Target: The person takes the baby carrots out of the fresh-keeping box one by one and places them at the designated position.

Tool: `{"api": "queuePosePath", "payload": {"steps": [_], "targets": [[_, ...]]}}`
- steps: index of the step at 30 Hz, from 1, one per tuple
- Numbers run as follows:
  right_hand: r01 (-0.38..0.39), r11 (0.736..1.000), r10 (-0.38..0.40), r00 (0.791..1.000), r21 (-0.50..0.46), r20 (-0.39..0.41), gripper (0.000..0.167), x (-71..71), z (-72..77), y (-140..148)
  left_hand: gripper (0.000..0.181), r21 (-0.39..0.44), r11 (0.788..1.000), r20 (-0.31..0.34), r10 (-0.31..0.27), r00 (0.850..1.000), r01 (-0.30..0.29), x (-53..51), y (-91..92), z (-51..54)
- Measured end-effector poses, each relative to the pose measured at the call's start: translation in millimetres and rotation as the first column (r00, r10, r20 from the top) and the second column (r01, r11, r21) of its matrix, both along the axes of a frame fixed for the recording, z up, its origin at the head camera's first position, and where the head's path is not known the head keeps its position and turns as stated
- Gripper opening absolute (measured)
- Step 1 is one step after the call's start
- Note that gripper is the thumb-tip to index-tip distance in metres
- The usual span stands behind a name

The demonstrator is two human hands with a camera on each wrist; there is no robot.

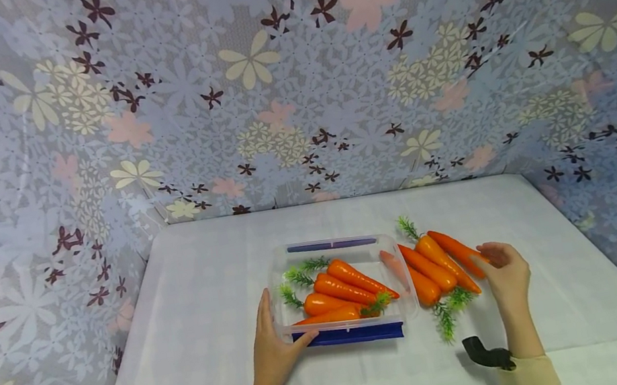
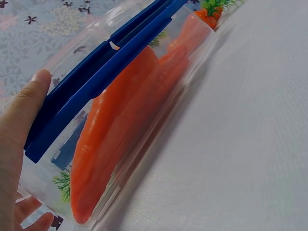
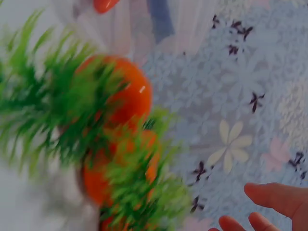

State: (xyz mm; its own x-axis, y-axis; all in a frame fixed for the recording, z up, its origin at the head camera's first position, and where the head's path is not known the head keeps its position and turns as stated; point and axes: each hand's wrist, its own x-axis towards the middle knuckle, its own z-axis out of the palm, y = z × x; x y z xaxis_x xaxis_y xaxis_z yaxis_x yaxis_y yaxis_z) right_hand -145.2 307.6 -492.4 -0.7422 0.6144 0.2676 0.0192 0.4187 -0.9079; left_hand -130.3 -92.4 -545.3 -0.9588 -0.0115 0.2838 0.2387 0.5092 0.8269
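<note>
A clear plastic container (image 1: 355, 323) with blue latches holds several orange carrots (image 1: 344, 288) with green tops. My left hand (image 1: 270, 352) grips its left front corner, fingers along the left side and thumb on the front rim. In the left wrist view that thumb lies beside the blue latch (image 2: 96, 82). More carrots (image 1: 428, 268) lie to the right of the container. My right hand (image 1: 508, 275) is at the lower end of the rightmost carrot (image 1: 455, 249); whether it touches is unclear. In the right wrist view its fingers (image 3: 279, 197) are apart, holding nothing.
The container and loose carrots rest on a white-covered table (image 1: 193, 273). Flowered fabric (image 1: 291, 86) rises behind the table and along both sides. Green tops (image 1: 445, 319) stick out from the loose carrots toward the front, and another (image 1: 408, 227) toward the back.
</note>
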Motion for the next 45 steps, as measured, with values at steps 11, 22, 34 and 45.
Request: {"api": "queuePosePath", "payload": {"steps": [11, 22, 34, 45], "targets": [[-0.162, 0.979, 0.154, 0.986, -0.123, -0.069, 0.024, -4.5, 22.7, -40, 0.116, 0.004, 1.0, 0.016, 0.006, 1.0, -0.006, 0.8, -0.1, 2.1], [-0.301, 0.947, 0.288, 0.95, -0.11, -0.12, 0.021, -14.7, 27.4, -82, 0.117, 0.004, 1.0, 0.008, 0.004, 1.0, -0.004, -0.2, -1.2, -0.3], [-0.463, 0.876, 0.445, 0.884, -0.139, -0.142, 0.018, -21.1, 33.9, -116, 0.117, -0.01, 1.0, -0.012, 0.008, 1.0, -0.008, -0.3, 0.1, -1.2], [-0.539, 0.835, 0.529, 0.842, -0.109, -0.111, 0.019, -38.4, 26.4, -138, 0.116, 0.017, 1.0, 0.015, 0.002, 1.0, -0.002, -0.4, 0.0, -1.5]]}}
